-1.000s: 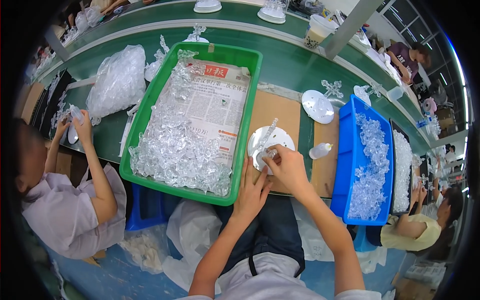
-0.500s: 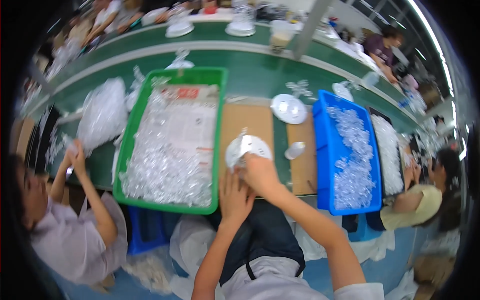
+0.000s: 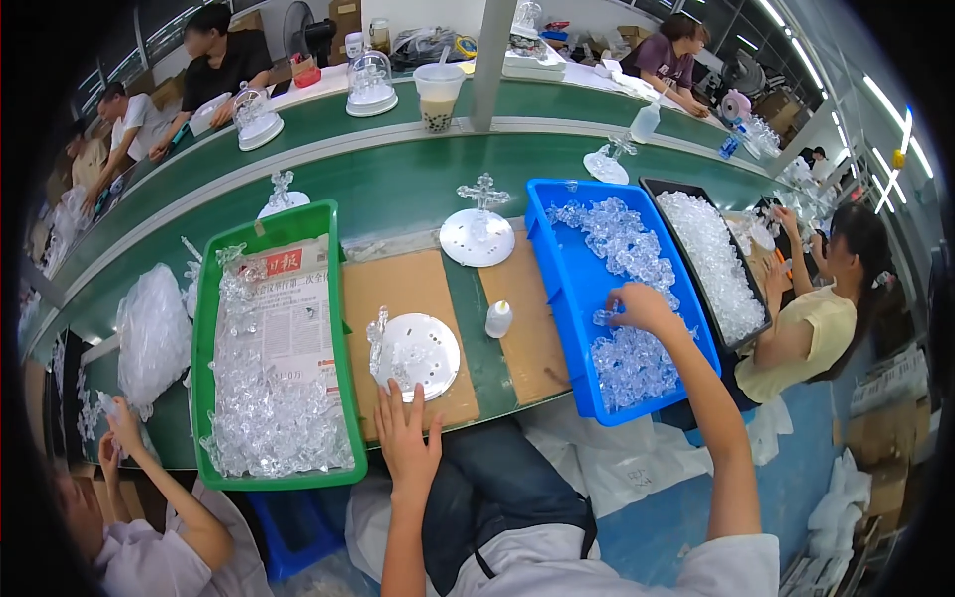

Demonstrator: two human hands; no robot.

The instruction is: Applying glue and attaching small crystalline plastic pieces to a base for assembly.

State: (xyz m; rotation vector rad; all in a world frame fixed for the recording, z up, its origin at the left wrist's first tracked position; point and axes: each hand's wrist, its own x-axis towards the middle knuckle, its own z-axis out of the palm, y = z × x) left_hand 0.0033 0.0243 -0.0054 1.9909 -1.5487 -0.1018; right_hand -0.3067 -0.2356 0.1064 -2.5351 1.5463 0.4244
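My left hand (image 3: 408, 448) lies with its fingers spread, the fingertips at the near rim of a round white base (image 3: 443, 363) with small holes. Clear plastic parts stand on the base's left side. Over in the blue bin (image 3: 587, 398), my right hand (image 3: 645, 306) is closed in a pinch on a clear plastic piece (image 3: 604, 316). Loose clear pieces (image 3: 637, 370) lie heaped around that hand. A small white squeeze bottle (image 3: 498, 319) stands between the base and the bin. Behind it sits another white base (image 3: 477, 244) carrying a clear cross-shaped part.
To the left, a green bin (image 3: 350, 438) holds newspaper and clear pieces. A black tray (image 3: 731, 343) adjoins the blue bin. Cardboard (image 3: 398, 274) covers part of the green table. A drink cup (image 3: 438, 99) stands on the far ledge. Co-workers sit on both sides and opposite.
My right hand has left the white base and moved right into the blue bin, where it pinches a clear piece. My left hand stays by the base, fingers spread. The view has swung right.
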